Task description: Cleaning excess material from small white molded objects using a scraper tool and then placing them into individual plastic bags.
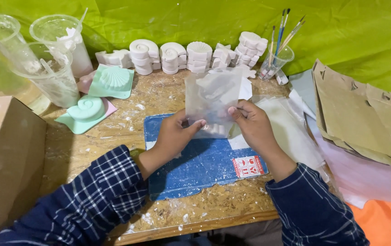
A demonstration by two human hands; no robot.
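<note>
From the head camera, both hands pinch a clear plastic bag [211,102] upright above the blue mat [195,164], lifted off the counter [113,136], seemingly so its pale plaster piece hangs inside. The left hand [172,134] grips the lower left edge and the right hand [250,120] the right edge, fingers closed on thin, glossy film.

Behind, white plaster shell casts [182,57] stand stacked in a row against the green sheet [204,18]. 2 soft mint shell moulds [100,95] lie left, beside cloudy plastic cups [45,64]. Paintbrushes [279,41] stand in a cup, with brown paper sheets [364,114] on the right.
</note>
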